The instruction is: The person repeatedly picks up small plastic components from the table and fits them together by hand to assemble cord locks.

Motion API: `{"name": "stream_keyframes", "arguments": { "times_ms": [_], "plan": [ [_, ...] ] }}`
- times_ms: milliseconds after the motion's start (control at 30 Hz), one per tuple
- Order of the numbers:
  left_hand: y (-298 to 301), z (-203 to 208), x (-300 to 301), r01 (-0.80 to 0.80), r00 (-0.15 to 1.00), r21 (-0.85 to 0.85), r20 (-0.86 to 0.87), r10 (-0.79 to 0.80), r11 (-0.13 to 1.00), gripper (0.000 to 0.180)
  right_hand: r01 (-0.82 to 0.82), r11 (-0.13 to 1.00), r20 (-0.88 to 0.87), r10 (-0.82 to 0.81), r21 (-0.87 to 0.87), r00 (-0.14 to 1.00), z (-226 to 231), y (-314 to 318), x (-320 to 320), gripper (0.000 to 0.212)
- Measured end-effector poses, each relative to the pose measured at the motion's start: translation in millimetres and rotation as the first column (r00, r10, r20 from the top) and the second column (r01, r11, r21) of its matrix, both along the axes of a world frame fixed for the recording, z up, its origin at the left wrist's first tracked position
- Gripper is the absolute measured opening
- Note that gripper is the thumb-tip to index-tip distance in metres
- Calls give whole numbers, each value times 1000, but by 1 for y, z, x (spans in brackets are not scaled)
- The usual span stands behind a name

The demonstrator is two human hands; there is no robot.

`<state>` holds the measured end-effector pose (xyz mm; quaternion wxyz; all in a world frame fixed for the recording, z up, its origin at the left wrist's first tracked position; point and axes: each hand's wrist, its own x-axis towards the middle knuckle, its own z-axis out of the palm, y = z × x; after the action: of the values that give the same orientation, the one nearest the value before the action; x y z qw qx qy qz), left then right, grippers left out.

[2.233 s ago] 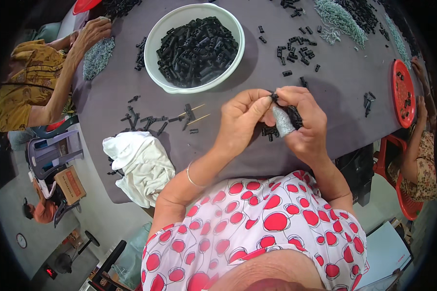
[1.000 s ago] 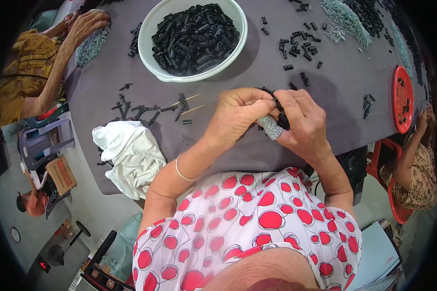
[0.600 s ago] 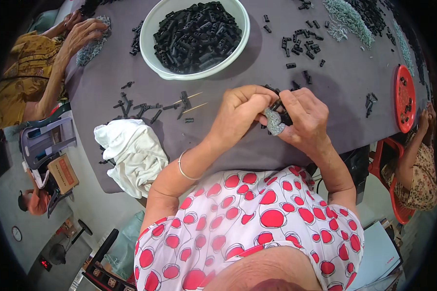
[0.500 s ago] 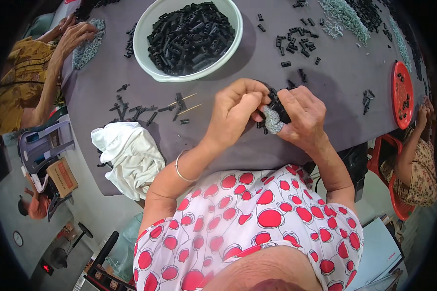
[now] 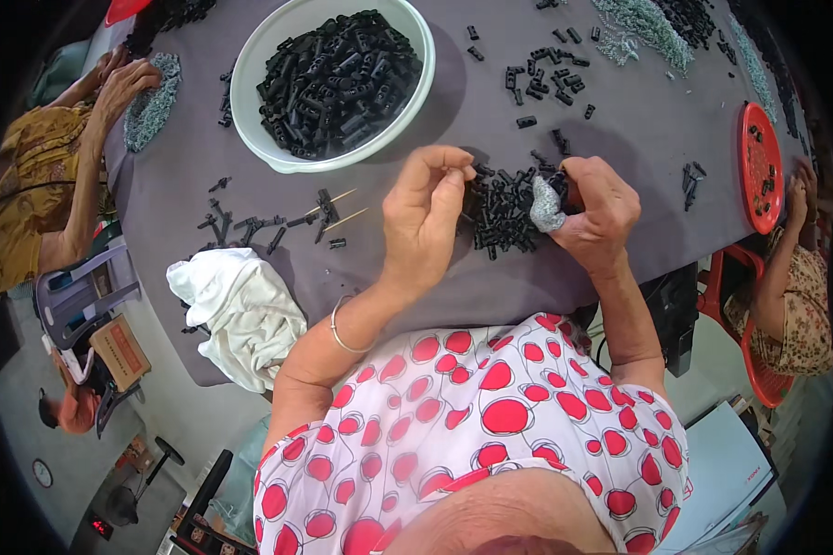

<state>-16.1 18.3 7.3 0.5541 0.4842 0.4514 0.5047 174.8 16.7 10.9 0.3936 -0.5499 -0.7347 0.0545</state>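
Under my left hand the pile of small black parts looks like hard plastic, mostly matt with a faint sheen on the edges. In my right hand there's a little silvery bundle, grainy and glittering, metal by the look of it. The table wears a grey cloth cover, dull and soft, lightly creased. The big bowl is pale, smooth, glossy plastic, heaped with more of the black pieces. The white rag is crumpled cotton-like fabric. Two thin sticks look like bare pale wood. The red tray shines like plastic. My bangle is thin bright metal.
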Motion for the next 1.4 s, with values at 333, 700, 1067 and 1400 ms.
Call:
{"name": "stream_keyframes", "arguments": {
  "times_ms": [333, 700, 1067, 1400],
  "plan": [
    [-4, -7, 5, 139, 964, 145, -244, -101, 980, 16, -158, 981, -40, 163, 109, 986, -6, -2, -8, 31],
    [-2, 8, 0, 182, 957, 200, -259, -128, 963, 10, -251, 964, -74, 257, 83, 963, 2, -7, -16, 31],
    [-1, 8, 1, 260, 942, 234, -273, -193, 937, 14, -159, 969, -28, 167, 188, 985, -1, -10, -28, 24],
    [-5, 9, 4, 261, 963, 86, -99, -252, 962, 14, -308, 944, 49, 304, 118, 951, 12, -12, -21, 39]
  ]
}}
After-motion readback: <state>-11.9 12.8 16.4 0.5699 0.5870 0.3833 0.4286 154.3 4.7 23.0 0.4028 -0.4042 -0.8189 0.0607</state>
